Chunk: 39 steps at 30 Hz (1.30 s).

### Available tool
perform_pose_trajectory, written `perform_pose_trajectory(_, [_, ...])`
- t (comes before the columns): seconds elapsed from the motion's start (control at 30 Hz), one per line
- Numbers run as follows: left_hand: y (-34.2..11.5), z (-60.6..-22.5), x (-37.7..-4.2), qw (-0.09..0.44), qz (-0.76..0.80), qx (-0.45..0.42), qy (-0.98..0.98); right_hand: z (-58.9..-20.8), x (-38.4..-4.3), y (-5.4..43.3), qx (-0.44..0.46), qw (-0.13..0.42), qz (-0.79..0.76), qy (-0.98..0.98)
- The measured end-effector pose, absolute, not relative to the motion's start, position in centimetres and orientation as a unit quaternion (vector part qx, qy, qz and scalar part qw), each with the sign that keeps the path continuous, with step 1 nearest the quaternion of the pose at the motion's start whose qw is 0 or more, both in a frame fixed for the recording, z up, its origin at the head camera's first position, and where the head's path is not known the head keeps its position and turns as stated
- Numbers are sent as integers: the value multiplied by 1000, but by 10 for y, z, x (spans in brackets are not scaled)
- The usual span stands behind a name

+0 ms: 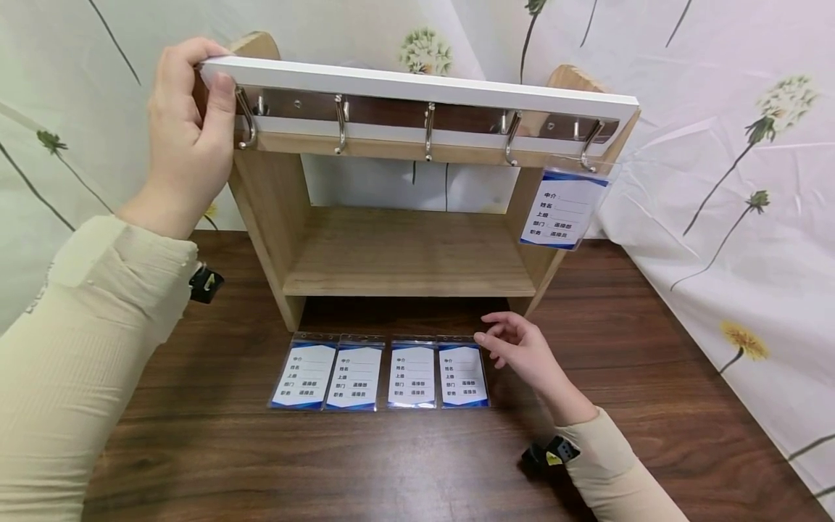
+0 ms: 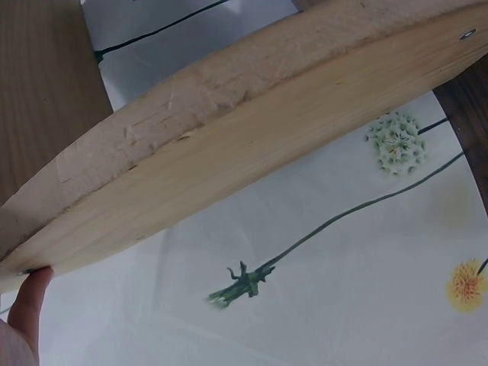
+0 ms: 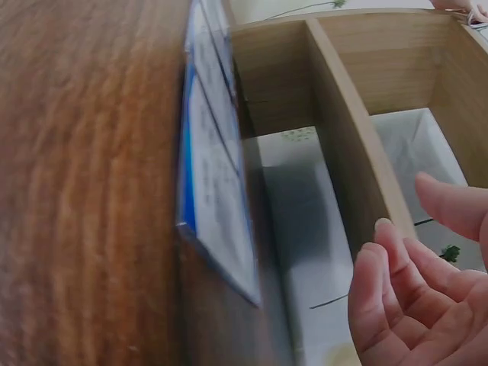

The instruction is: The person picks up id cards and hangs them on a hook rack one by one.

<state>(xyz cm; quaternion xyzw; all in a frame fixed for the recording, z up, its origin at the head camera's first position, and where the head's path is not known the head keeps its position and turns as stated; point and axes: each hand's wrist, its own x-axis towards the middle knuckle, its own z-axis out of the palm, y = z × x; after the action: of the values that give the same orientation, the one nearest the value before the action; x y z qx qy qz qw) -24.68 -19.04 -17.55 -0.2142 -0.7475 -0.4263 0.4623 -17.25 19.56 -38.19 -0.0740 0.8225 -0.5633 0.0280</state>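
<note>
My left hand [image 1: 192, 134] grips the upper left end of a wooden rack, thumb at the front of its white hook board [image 1: 417, 81]. In the left wrist view, a finger touches the rack's wooden side panel [image 2: 252, 130]. Several clear-sleeved badges lie in a row on the table; the rightmost badge [image 1: 464, 377] is nearest my right hand [image 1: 522, 355]. That hand holds nothing, its fingers loosely curved and thumb apart, near the badge's upper right corner. Another badge [image 1: 564, 210] hangs from the rightmost metal hook [image 1: 591, 146].
The rack's wooden shelf [image 1: 411, 250] stands behind the row of badges on the dark wooden table [image 1: 404, 464]. Metal hooks line the board, among them a middle hook [image 1: 429, 130]. White cloth [image 1: 704, 210] with a flower print covers the back and right side.
</note>
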Motion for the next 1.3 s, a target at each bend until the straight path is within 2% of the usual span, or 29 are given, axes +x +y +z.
perform_pose_trajectory(0.33, [-190, -176, -247, 461, -435, -211, -744, -397, -178, 196, -70, 82, -532, 840])
perform_pose_trajectory(1.3, [-188, -176, -248, 462, -444, -214, -737, -408, -193, 202, -104, 152, -468, 864])
